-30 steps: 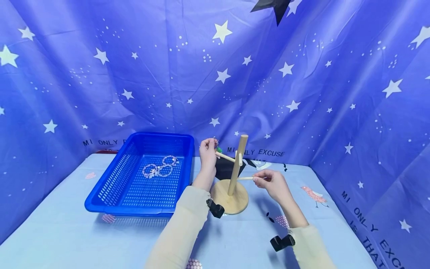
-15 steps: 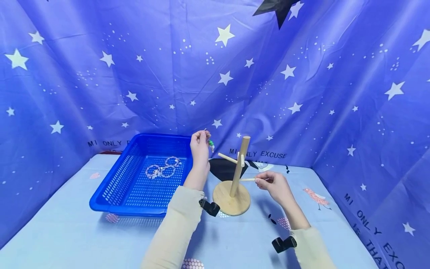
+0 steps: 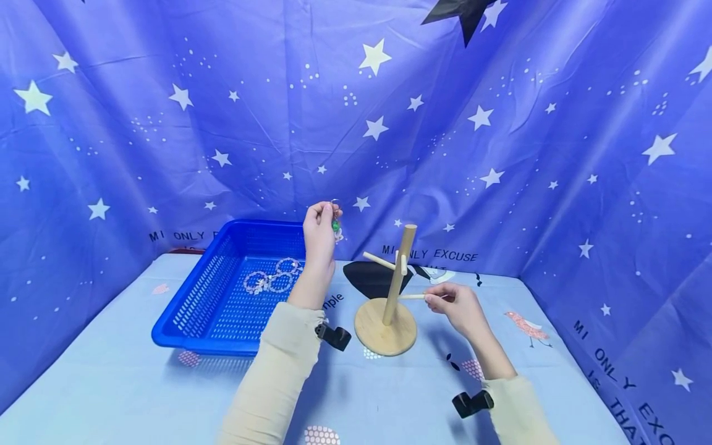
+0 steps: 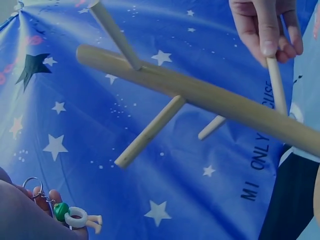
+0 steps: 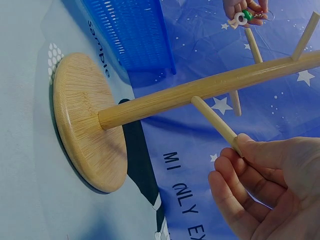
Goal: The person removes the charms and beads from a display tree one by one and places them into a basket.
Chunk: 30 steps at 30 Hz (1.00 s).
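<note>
My left hand (image 3: pixel 319 238) is raised above the basket's right side and holds a keychain (image 4: pixel 61 211) with a metal ring, a green part, a white ring and small flesh-coloured legs. The keychain dangles at the fingertips in the head view. To the right stands a wooden rack (image 3: pixel 394 284) with a round base (image 5: pixel 85 125) and several pegs on its upright post. My right hand (image 3: pixel 453 306) pinches the end of the rack's lower right peg (image 5: pixel 217 120) between thumb and forefinger. The upper left peg (image 4: pixel 150 132) carries nothing.
A blue plastic basket (image 3: pixel 183 337) stands left of the rack, with several beaded bracelets (image 3: pixel 280 283) lying in it. A light blue printed cloth (image 3: pixel 139 395) covers the table. Behind it hangs a blue star-patterned curtain (image 3: pixel 250 123).
My left hand has moved left and up, away from the upper left peg, with the keychain in its fingers. The right hand keeps its pinch on the lower peg.
</note>
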Tool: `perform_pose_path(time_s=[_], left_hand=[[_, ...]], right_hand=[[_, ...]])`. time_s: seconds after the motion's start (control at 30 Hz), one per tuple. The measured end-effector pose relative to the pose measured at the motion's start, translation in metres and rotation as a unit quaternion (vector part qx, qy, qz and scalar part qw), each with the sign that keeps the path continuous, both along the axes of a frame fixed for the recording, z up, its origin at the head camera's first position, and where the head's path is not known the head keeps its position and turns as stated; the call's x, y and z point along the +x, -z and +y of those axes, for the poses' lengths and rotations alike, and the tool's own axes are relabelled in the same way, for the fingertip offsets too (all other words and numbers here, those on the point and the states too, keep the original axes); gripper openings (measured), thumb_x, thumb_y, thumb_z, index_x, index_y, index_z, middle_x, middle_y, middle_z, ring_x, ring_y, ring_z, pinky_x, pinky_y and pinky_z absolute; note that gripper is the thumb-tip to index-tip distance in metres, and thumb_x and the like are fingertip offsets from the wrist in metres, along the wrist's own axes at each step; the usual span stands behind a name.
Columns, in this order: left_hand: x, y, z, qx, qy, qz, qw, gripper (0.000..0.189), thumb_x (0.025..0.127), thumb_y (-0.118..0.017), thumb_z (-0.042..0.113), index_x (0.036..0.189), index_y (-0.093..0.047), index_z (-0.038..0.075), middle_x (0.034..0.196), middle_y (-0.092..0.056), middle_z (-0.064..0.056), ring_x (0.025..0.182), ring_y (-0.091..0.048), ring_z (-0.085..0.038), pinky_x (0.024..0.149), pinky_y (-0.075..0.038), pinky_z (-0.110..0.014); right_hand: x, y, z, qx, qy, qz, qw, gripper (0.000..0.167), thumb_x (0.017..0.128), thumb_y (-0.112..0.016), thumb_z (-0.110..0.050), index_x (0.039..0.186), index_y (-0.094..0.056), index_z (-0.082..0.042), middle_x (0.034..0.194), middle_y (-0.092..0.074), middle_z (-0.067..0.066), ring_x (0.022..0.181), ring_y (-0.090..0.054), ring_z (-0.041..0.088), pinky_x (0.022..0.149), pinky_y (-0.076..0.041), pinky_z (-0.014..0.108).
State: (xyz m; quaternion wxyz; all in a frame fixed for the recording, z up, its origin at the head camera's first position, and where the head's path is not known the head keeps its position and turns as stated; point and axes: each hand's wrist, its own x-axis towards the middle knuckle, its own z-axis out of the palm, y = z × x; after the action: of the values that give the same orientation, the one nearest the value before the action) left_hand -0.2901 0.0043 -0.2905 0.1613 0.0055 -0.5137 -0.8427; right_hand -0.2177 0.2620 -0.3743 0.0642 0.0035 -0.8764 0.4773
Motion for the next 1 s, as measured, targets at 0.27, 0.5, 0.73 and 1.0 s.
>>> perform_pose_path(time_s=[0.27,0.5,0.73,1.0], left_hand=[[-0.003,-0.007,-0.014,-0.004,0.010,0.010,0.9999,0.011,0.107,-0.044,0.014,0.110,-0.052,0.007,0.113,-0.061,-0.014,0.098,-0.061,-0.013,0.109,-0.046,-0.044],[-0.006,-0.012,-0.029,-0.022,0.013,0.009,0.9996,0.011,0.107,-0.044,0.014,0.110,-0.052,0.008,0.113,-0.060,-0.012,0.107,-0.061,-0.020,0.107,-0.048,-0.038],[-0.009,-0.015,-0.045,-0.055,0.022,-0.013,0.9981,0.009,0.107,-0.045,0.016,0.104,-0.053,0.013,0.099,-0.060,0.004,0.102,-0.062,-0.014,0.096,-0.049,-0.027],[-0.014,-0.014,-0.066,-0.083,0.033,-0.025,0.9957,0.010,0.107,-0.044,0.016,0.101,-0.052,0.015,0.103,-0.059,-0.001,0.094,-0.062,-0.009,0.101,-0.049,-0.033]], right_hand=[[0.000,0.000,0.000,0.000,0.001,0.001,1.0000,0.019,0.095,-0.066,-0.007,0.107,-0.070,0.007,0.093,-0.073,0.017,0.077,-0.067,0.010,0.073,-0.060,0.020],[0.000,0.000,0.000,0.002,0.001,0.001,1.0000,0.018,0.095,-0.066,-0.007,0.106,-0.070,0.007,0.093,-0.073,0.017,0.078,-0.068,0.010,0.073,-0.060,0.021],[-0.001,0.001,0.001,0.001,0.002,-0.001,1.0000,0.018,0.094,-0.066,-0.007,0.106,-0.070,0.007,0.092,-0.073,0.016,0.077,-0.067,0.010,0.072,-0.060,0.021],[-0.001,0.000,0.000,0.004,0.004,-0.004,1.0000,0.018,0.094,-0.066,-0.007,0.106,-0.070,0.006,0.092,-0.073,0.016,0.077,-0.067,0.011,0.072,-0.060,0.021]])
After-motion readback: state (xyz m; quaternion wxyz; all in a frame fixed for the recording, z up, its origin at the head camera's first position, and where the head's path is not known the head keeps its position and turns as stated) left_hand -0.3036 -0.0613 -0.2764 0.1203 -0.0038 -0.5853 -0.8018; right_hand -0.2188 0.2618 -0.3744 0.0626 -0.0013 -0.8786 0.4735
